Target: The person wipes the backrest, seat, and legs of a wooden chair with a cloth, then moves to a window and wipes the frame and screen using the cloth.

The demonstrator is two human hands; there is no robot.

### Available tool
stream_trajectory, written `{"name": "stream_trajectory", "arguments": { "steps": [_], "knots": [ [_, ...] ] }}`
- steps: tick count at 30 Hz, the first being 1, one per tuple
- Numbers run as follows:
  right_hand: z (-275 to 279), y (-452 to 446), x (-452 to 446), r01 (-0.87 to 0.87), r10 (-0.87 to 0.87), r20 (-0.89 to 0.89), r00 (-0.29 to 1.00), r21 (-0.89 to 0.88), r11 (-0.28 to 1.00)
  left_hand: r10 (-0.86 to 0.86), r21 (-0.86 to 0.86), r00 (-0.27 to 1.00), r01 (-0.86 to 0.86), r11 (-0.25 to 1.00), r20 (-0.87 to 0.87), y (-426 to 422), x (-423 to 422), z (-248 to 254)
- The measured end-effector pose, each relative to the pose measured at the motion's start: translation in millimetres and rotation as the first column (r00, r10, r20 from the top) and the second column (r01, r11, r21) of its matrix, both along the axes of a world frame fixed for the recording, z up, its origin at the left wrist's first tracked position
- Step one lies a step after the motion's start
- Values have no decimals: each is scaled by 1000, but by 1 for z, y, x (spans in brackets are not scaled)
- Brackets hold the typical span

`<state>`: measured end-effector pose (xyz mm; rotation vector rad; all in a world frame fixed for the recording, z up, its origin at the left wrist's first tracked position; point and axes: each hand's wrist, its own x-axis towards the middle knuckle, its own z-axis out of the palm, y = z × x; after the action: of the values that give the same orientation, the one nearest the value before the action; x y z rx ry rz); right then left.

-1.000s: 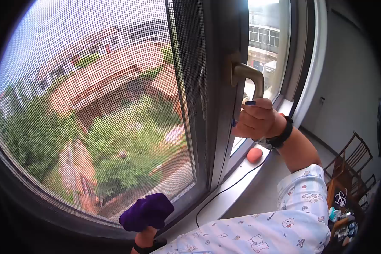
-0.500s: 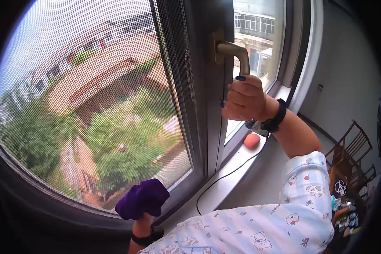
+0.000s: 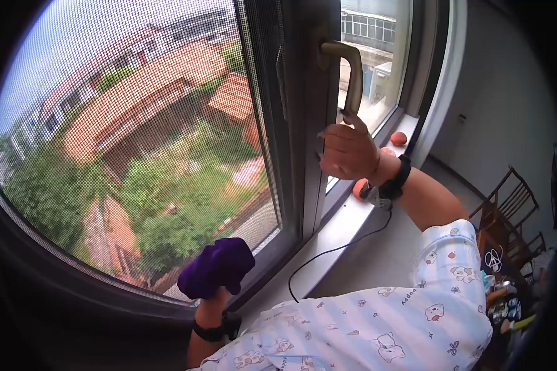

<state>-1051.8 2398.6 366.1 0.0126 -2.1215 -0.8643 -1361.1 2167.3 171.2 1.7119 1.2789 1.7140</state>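
Observation:
My right hand (image 3: 351,150) is just below the brass-coloured window handle (image 3: 354,77), its thumb by the handle's lower tip. Its fingers are loosely bent and apart, with nothing seen inside them. The handle points down on the dark window frame (image 3: 312,123). At the lower left, a purple cloth (image 3: 218,267) covers most of my left hand (image 3: 213,300), which holds it in front of the lower edge of the mesh screen (image 3: 167,154). The fingers of that hand are hidden by the cloth.
Round orange-red objects (image 3: 398,138) rest on the white sill (image 3: 343,224), one partly behind my right wrist. A black cable (image 3: 328,250) curves over the sill. To the right are a wooden chair (image 3: 517,201) and a cluttered table (image 3: 495,238).
My right hand has loosened and slid down off the handle, baring more of its lower part. The view has shifted, showing another round object on the sill. The purple cloth remains with my left hand.

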Motion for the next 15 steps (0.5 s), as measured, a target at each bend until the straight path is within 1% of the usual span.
{"name": "stream_trajectory", "arguments": {
  "steps": [1, 2, 3, 4, 5, 6, 7, 8, 9, 10, 12, 14, 15],
  "knots": [
    [-18, 0, -6, -92, 99, 42, 994, -145, 985, -26, 12, 1000, 26, 1000, -3, 12, 2, 4],
    [-30, -21, -11, -169, 179, 28, 983, -217, 961, -96, -90, 995, 99, 991, 42, 12, 3, 6],
    [-60, -48, -22, -174, 192, 41, 980, -278, 945, -151, -192, 984, 166, 967, 91, 11, 4, 8],
    [-75, -68, -32, -152, 221, 119, 968, -426, 892, -200, -297, 968, 237, 925, 149, 11, 5, 12],
    [-93, -85, -46, -116, 234, 151, 960, -547, 829, -219, -226, 974, 226, 948, 56, 24, 3, -10],
    [-110, -98, -58, -7, 212, 215, 953, -688, 726, -224, -149, 974, 217, 965, -34, 37, 0, -32],
    [-124, -106, -73, -12, 199, 139, 970, -790, 613, -251, -75, 964, 244, 967, -92, 56, 15, -20],
    [-134, -108, -85, 82, 133, 178, 975, -844, 529, -210, 53, 948, 229, 972, -238, 77, 26, -10],
    [-143, -113, -93, 175, 72, 227, 971, -885, 431, -200, 71, 939, 228, 971, -280, 85, 29, -15],
    [-149, -117, -97, 148, 51, 181, 982, -912, 381, -213, 33, 936, 231, 972, -279, 87, 28, -27],
    [-153, -116, -102, 87, -5, 89, 996, -954, 287, -233, -105, 946, 214, 971, -225, 89, 24, -45],
    [-154, -115, -101, 100, 18, 106, 994, -971, 218, -188, -185, 956, 147, 972, -224, 85, 21, -56],
    [-155, -118, -99, 113, 33, 121, 992, -977, 181, -206, -273, 959, 148, 951, -196, 79, 20, -57]
  ]
}}
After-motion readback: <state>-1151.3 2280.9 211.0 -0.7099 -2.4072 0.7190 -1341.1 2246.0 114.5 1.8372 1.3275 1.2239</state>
